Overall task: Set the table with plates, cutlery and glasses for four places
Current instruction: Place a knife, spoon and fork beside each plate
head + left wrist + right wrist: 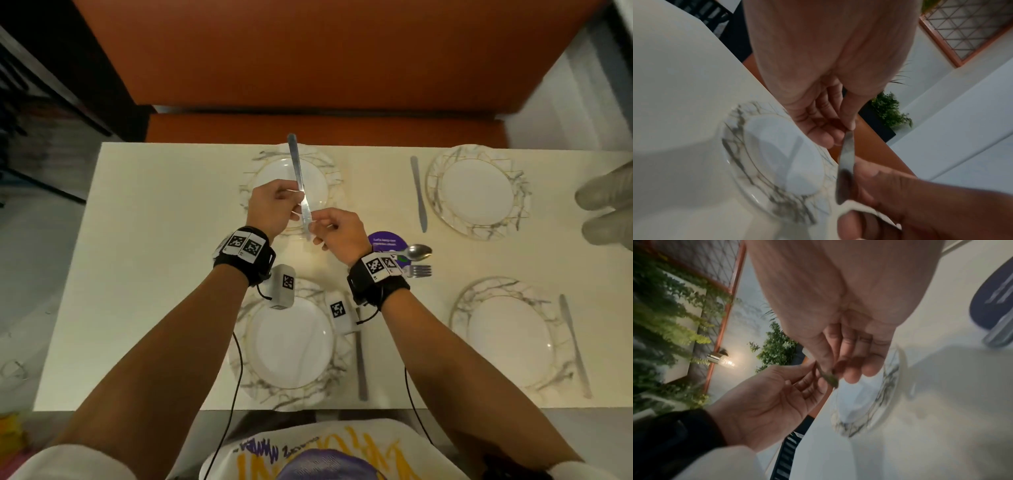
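Observation:
A steel table knife (298,178) hangs in the air over the far-left marbled plate (330,171), pointing away from me. My left hand (298,202) pinches its middle between thumb and fingers. My right hand (317,222) pinches the near end. The left wrist view shows the knife (845,162) pinched by my left hand (847,129). In the right wrist view my right hand (830,373) nips the blurred knife end (831,379). Three more plates lie far right (478,192), near left (289,342) and near right (510,334).
A knife lies beside each of the other plates (418,193), (360,363), (575,346). A spoon (416,251) and a fork (419,270) rest by a purple round mat (387,240) mid-table. An orange bench (308,68) runs behind the white table (154,240).

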`<state>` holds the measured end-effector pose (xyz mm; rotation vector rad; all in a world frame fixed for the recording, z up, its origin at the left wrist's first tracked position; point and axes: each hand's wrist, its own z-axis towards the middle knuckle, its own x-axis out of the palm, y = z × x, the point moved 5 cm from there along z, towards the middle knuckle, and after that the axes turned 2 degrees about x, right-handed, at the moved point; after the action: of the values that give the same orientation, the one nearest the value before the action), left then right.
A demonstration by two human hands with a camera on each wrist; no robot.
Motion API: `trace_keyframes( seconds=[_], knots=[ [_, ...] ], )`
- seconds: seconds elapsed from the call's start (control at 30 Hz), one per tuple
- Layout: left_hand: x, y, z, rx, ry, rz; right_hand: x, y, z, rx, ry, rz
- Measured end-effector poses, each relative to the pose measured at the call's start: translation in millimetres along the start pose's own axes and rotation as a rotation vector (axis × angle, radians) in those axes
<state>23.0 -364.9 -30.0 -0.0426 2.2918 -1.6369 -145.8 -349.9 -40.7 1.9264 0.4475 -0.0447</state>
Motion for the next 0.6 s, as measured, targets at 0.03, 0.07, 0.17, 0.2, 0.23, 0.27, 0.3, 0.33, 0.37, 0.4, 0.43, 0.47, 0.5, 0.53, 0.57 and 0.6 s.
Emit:
trace_keyframes(
  seconds=[0.03, 0.07, 0.17, 0.2, 0.23, 0.27, 0.3, 0.33, 0.37, 0.4, 0.43, 0.47, 0.5, 0.53, 0.57, 0.6],
  knots=[
    [-15.2, 3.5, 3.5, -0.009, -0.004, 0.002, 12.0, 1.5, -1.9, 0.001, 0.009, -0.011],
    [-29.5, 7.3, 8.1, -0.024, -0.01, 0.008, 22.3, 2.6, -3.6, 0.003, 0.013, -0.021],
    [-69.1, 20.9, 25.6, -0.084, -0.05, 0.041, 42.4, 4.3, -8.4, 0.021, 0.015, -0.023],
    [-80.3, 25.7, 31.7, -0.104, -0.064, 0.052, 45.4, 3.6, -9.3, 0.034, 0.015, -0.023],
    [-90.4, 30.5, 37.8, -0.125, -0.077, 0.056, 47.2, 2.8, -9.5, 0.046, 0.013, -0.023],
    [-99.6, 34.6, 43.4, -0.142, -0.089, 0.054, 47.9, 2.0, -8.9, 0.054, 0.009, -0.025],
    [-107.8, 39.1, 48.5, -0.159, -0.099, 0.056, 47.6, 1.1, -7.4, 0.059, 0.006, -0.028],
    [-114.5, 43.2, 52.5, -0.175, -0.108, 0.067, 46.1, -0.1, -5.1, 0.064, 0.0, -0.031],
    [-120.4, 47.6, 56.3, -0.195, -0.117, 0.083, 43.8, -1.4, -2.4, 0.072, -0.01, -0.035],
    [-125.3, 52.5, 60.0, -0.219, -0.125, 0.097, 41.2, -2.3, 0.5, 0.082, -0.02, -0.043],
    [-129.0, 56.6, 63.3, -0.244, -0.13, 0.106, 38.4, -2.6, 3.6, 0.092, -0.031, -0.048],
    [-131.7, 61.6, 67.2, -0.269, -0.134, 0.114, 35.4, -2.9, 6.4, 0.101, -0.043, -0.048],
    [-133.8, 66.0, 70.4, -0.289, -0.138, 0.126, 32.6, -3.5, 9.3, 0.107, -0.055, -0.042],
    [-135.6, 70.5, 74.2, -0.306, -0.143, 0.146, 30.4, -4.0, 12.2, 0.111, -0.065, -0.033],
    [-136.8, 75.5, 78.2, -0.322, -0.145, 0.173, 28.6, -4.4, 15.4, 0.114, -0.072, -0.029],
    [-138.0, 78.9, 81.3, -0.334, -0.149, 0.199, 27.0, -5.1, 18.2, 0.116, -0.079, -0.031]
  ],
)
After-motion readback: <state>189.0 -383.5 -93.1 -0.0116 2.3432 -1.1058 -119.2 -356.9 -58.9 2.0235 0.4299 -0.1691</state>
